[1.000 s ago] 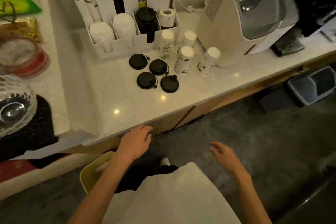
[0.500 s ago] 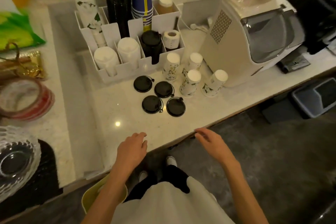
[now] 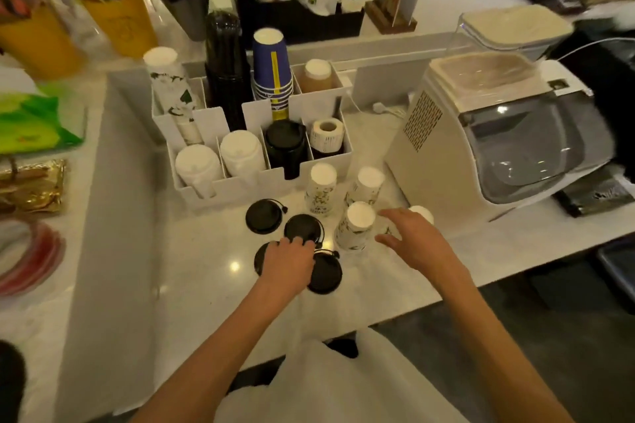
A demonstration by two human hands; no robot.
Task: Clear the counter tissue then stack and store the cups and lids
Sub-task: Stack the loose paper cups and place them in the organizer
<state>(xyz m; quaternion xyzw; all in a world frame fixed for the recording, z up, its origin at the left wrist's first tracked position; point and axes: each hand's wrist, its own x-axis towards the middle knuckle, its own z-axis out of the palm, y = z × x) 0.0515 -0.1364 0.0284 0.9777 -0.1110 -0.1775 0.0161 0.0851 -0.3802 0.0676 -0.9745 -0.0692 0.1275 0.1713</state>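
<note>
Both arms reach forward: left hand (image 3: 287, 263) palm-down, right hand (image 3: 414, 239) fingers spread.

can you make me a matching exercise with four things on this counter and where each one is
Things:
1. left hand
2. right hand
3. blue paper cup stack with a yellow stripe
4. white label roll

Places:
a. back row of the white organiser
b. on the flat black lids
c. front right compartment of the organiser
d. at the upside-down patterned paper cups

Pairs: 1-b, 2-d, 3-a, 4-c
</note>
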